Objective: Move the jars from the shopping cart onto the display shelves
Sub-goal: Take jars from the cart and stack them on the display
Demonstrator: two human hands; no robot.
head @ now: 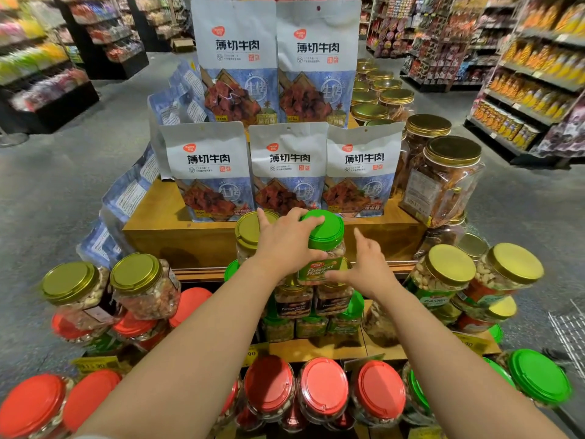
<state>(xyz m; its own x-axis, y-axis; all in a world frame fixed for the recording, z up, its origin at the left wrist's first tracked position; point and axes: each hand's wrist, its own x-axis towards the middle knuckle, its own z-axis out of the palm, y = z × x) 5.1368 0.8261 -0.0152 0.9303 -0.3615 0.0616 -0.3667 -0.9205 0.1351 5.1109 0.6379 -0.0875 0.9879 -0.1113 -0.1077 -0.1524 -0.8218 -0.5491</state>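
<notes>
Red-lidded jars (323, 389) crowd the bottom edge while both hands settle a green-lidded pistachio jar (324, 245) on the stack at centre frame.
Left hand (285, 245) is curled over the lid and shoulder, gripping it; right hand (364, 267) has spread fingers, its thumb seemingly touching the label, though contact is hard to confirm. Perched on the dark "Premium Nut Mix" jars (313, 301), it may tip if released off-centre, knocking the gold-lidded jar (251, 236) just left. Its label reads "Pistachios"; pouches (289, 169) above read 薄切牛肉; a green label at right looks like "Cashew".
</notes>
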